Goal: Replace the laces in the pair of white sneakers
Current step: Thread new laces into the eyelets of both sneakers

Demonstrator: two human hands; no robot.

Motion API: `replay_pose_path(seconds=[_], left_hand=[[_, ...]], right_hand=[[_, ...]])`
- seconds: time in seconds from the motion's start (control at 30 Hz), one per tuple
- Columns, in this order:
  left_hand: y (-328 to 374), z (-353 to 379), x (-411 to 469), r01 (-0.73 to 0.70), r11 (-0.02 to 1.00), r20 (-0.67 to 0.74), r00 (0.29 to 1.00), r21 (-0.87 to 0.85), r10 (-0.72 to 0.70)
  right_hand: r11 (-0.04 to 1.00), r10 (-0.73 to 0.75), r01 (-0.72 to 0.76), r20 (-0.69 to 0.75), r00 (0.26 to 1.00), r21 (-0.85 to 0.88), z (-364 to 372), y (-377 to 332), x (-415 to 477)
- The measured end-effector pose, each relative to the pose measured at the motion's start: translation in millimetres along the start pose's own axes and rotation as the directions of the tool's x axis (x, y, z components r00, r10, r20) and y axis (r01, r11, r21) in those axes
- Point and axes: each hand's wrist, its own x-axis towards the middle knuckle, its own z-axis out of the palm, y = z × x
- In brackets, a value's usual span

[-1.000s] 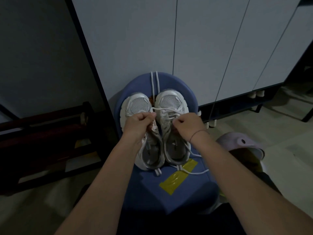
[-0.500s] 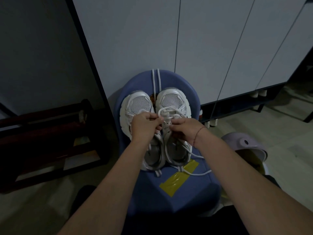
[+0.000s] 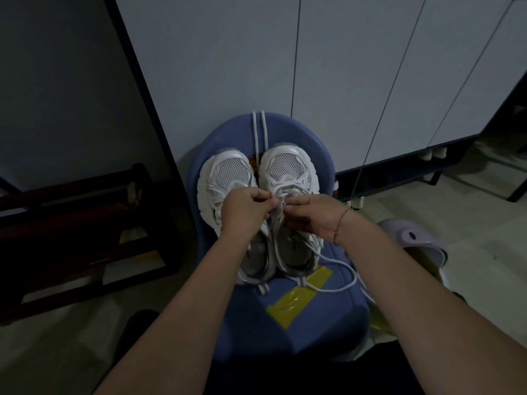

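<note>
My left hand (image 3: 245, 209) and right hand (image 3: 316, 215) are each pinching the white cord lace (image 3: 286, 193) over the right-side white mesh sneaker (image 3: 285, 166) on the blue padded chair (image 3: 313, 323), having just drawn together (threading apparently advancing).

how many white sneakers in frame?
2. One white mesh-toed sneaker on the left of the blue padded chair seat; the second sneaker beside it on the right, its white lace pinched by the left hand and right hand. No others visible.
</note>
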Motion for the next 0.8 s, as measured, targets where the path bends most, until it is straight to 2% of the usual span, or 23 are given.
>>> replay_pose_path(seconds=[0.1, 0.27, 0.53, 0.63, 0.7, 0.73, 0.8], left_hand=[[-1, -3, 3, 0.033, 0.996, 0.046, 0.999, -0.08, -0.03], [-1, 0, 2, 0.071, 0.989, 0.019, 0.997, -0.13, -0.069], [1, -3, -2, -0.005, 1.0, 0.061, 0.998, 0.013, 0.004], [1, -5, -5, -0.086, 0.991, 0.121, 0.99, 0.101, 0.073], [2, -4, -11, -0.138, 0.973, 0.134, 0.984, 0.184, 0.115], [2, -4, -12, -0.159, 0.965, 0.124, 0.983, 0.21, 0.135], [2, -4, -14, -0.177, 0.957, 0.089, 0.983, 0.231, 0.16]], right_hand=[[0.998, -0.002, 0.003, 0.019, 1.0, -0.062, -2, -1, 0], [0.989, -0.074, 0.069, -0.038, 0.997, -0.13, 2, 1, 0], [0.979, -0.112, 0.103, -0.043, 0.993, -0.175, 5, 1, -3], [0.96, -0.141, 0.116, -0.085, 0.986, -0.253, 8, 0, -5], [0.88, -0.204, 0.141, -0.092, 0.975, -0.453, 7, -2, -5], [0.771, -0.257, 0.167, -0.06, 0.965, -0.614, 6, -4, -5], [0.434, -0.32, 0.223, 0.082, 0.944, -0.873, 5, -7, -9]])
